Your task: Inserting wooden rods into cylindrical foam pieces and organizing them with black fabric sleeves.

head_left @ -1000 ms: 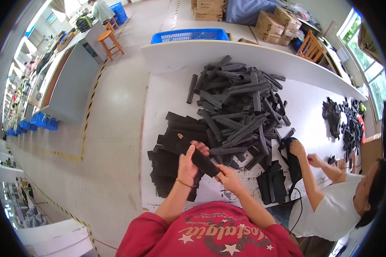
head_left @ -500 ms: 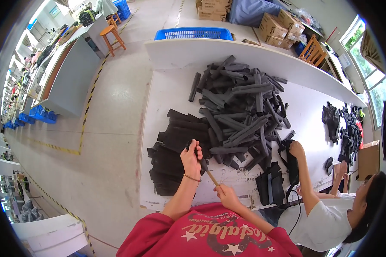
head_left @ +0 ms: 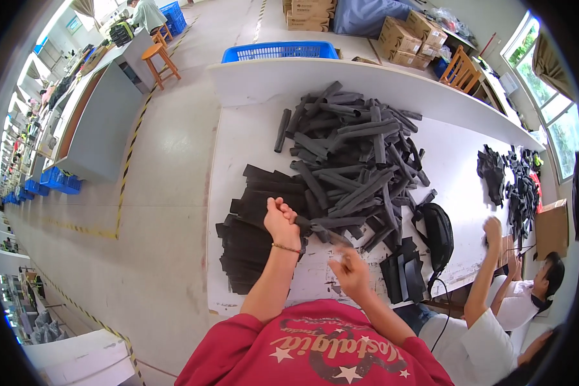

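My left hand (head_left: 282, 220) is closed in a fist around a dark fabric tube (head_left: 304, 225), whose end sticks out on the right. From that end a thin tan stick (head_left: 336, 237) points toward my right hand, smeared by motion. My right hand (head_left: 352, 273) is just below the stick's near end. Its fingers are blurred, so whether they touch the stick is unclear. Beneath my left hand lies a layered stack of flat black fabric pieces (head_left: 248, 251). Beyond both hands a big heap of rolled dark grey tubes (head_left: 360, 148) covers the white table (head_left: 251, 135).
Right of the heap are a black bag (head_left: 439, 235) and some flat dark pieces (head_left: 403, 273). A co-worker's raised arm (head_left: 482, 283) is at the right, with another person (head_left: 527, 289) beyond. A blue basket (head_left: 280, 51) stands behind the table's white back panel (head_left: 367, 80).
My right hand has moved right, and its pinch on the stick has loosened or slipped. My left fist has risen slightly. The co-worker's hand has left the black bag and moved right.
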The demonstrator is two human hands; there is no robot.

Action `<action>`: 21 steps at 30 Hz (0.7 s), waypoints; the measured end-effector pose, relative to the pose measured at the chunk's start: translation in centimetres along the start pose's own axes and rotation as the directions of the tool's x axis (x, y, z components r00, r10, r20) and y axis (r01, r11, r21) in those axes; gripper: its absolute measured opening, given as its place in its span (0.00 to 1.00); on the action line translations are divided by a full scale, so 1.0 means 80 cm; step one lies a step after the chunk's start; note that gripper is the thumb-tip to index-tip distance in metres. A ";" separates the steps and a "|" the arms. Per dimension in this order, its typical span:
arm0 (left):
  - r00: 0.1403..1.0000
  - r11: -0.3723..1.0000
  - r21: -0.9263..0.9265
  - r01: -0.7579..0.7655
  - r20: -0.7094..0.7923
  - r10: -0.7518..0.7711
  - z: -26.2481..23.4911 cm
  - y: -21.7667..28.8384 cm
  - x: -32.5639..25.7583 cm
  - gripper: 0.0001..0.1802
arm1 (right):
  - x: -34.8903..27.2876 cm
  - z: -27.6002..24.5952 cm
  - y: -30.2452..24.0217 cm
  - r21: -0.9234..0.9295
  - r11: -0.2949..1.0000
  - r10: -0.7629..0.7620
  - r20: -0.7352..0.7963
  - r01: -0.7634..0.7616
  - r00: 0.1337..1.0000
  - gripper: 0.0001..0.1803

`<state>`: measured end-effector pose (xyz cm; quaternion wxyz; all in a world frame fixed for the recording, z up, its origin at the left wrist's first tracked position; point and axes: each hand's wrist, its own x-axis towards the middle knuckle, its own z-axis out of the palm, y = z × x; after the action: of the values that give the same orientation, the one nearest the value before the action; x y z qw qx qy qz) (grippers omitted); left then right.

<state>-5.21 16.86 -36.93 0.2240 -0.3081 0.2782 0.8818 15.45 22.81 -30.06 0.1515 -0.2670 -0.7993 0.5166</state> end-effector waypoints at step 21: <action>0.443 0.218 0.619 -0.755 0.725 -0.527 -0.119 -0.094 -0.147 0.15 | 0.206 -0.080 -0.008 0.416 0.909 0.220 -0.534 0.027 0.817 0.19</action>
<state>11.36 13.82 -38.01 0.3793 0.4433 0.6207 0.5237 5.22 36.95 -27.36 0.4079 -0.4126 -0.5774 0.5744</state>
